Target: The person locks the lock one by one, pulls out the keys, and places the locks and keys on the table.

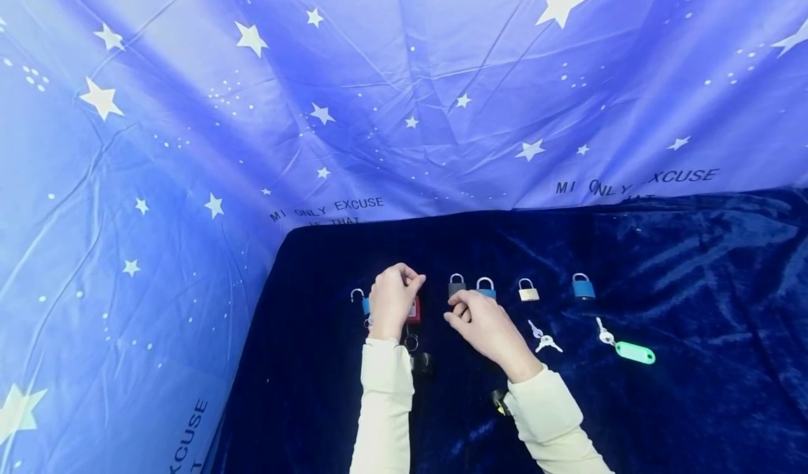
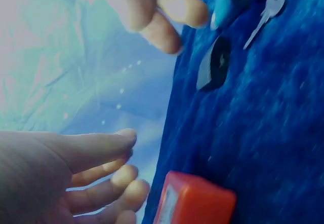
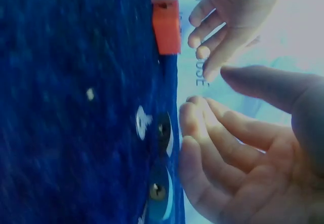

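Note:
My left hand [image 1: 393, 302] hovers over a red padlock [image 1: 414, 311], its fingers loosely bent with nothing between them. In the left wrist view the red padlock [image 2: 197, 201] lies apart from the left hand's fingertips. The right hand [image 1: 482, 323] is just in front of a dark grey padlock [image 1: 456, 286] and a blue padlock [image 1: 485, 286]. Seen from the right wrist, the right hand [image 3: 238, 158] has relaxed fingers and holds nothing. A small key [image 3: 142, 122] lies by the dark padlock [image 3: 164, 133]. Left of the left hand sits another blue padlock [image 1: 365, 306], partly hidden.
On the dark blue velvet cloth [image 1: 707, 285] are a brass padlock [image 1: 528, 292], a further blue padlock [image 1: 583, 288], loose keys [image 1: 544, 339] and a green key tag [image 1: 634, 353]. A black object [image 1: 421, 363] lies near the left sleeve. Starry fabric [image 1: 410, 74] rises behind.

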A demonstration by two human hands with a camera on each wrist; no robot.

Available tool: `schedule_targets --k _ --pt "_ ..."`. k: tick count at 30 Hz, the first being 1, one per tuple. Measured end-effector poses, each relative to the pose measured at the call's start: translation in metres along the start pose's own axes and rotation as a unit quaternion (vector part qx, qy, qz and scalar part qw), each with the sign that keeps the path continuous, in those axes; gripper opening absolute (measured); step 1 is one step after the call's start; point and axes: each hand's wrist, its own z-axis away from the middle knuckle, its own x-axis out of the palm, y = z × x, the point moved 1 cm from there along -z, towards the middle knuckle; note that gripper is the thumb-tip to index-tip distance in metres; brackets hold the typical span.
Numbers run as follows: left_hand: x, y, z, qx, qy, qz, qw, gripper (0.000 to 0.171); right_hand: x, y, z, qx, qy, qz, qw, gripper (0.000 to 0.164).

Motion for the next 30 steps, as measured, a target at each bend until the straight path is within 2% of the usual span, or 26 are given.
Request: schedule_targets --k 10,14,18,22,30 --pt "-0.018 -0.009 0.004 -0.041 -0.058 -0.038 0.9967 0.026 0.017 -0.008 0.004 -0.083 -0.048 -0.004 0.995 0.043" --pt "-0.022 -0.009 0.006 -0.058 -0.112 -0.038 0.9913 0.031 0.024 -0.011 0.007 -0.112 -0.077 0.015 0.991 0.048" --pt "-0.022 -0.008 0.008 -0.068 -0.162 -0.031 0.9839 0.031 0.029 -0.013 0.009 -0.139 -0.090 0.061 0.984 0.055" --pt "-0.021 -0.006 0.008 -0.070 -0.166 -0.032 0.9830 0.031 0.033 -0.014 0.010 -0.151 -0.083 0.089 0.981 0.058" --pt "-0.019 -0.007 0.009 -0.076 -0.148 -0.036 0.9854 0.029 0.040 -0.013 0.008 -0.134 -0.084 0.084 0.984 0.055"
